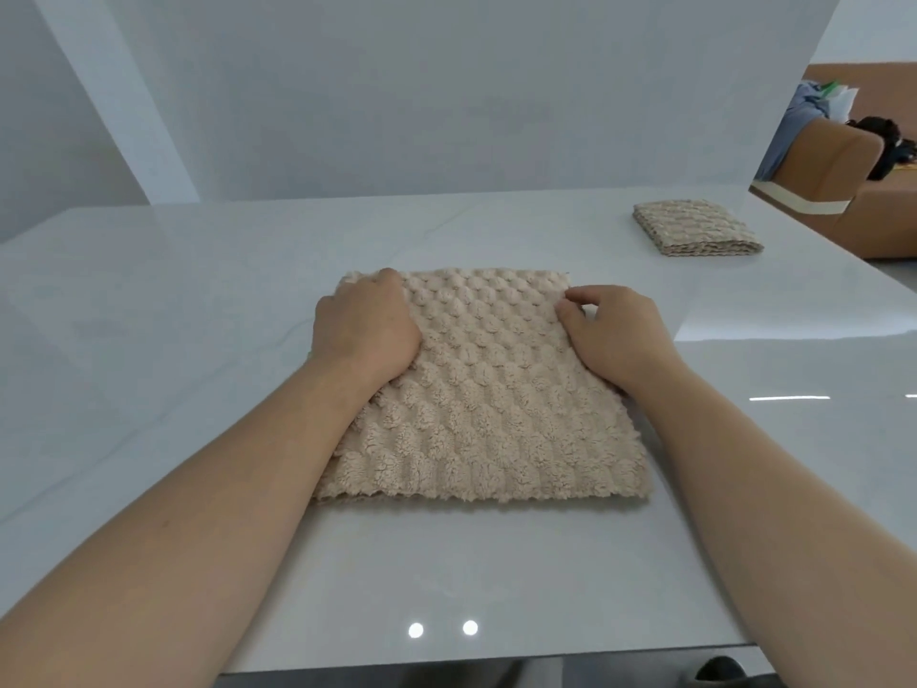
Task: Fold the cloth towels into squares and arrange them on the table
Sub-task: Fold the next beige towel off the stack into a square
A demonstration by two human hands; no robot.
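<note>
A beige towel [486,404] lies flat in the middle of the desk [198,290]. It is near square, its edges in line with the desk's front. The left hand [364,327] curls its fingers [389,280] over the far left corner. The right hand [615,327] pinches the far right edge. A second towel [694,228], folded small, sits well apart at far right.

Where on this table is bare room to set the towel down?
Bare: the left side of the table, from towel to edge, and the far strip between towel and wall. Crowded: the middle, where left hand and right hand hold the towel, and the far right, by the folded stack.
</note>
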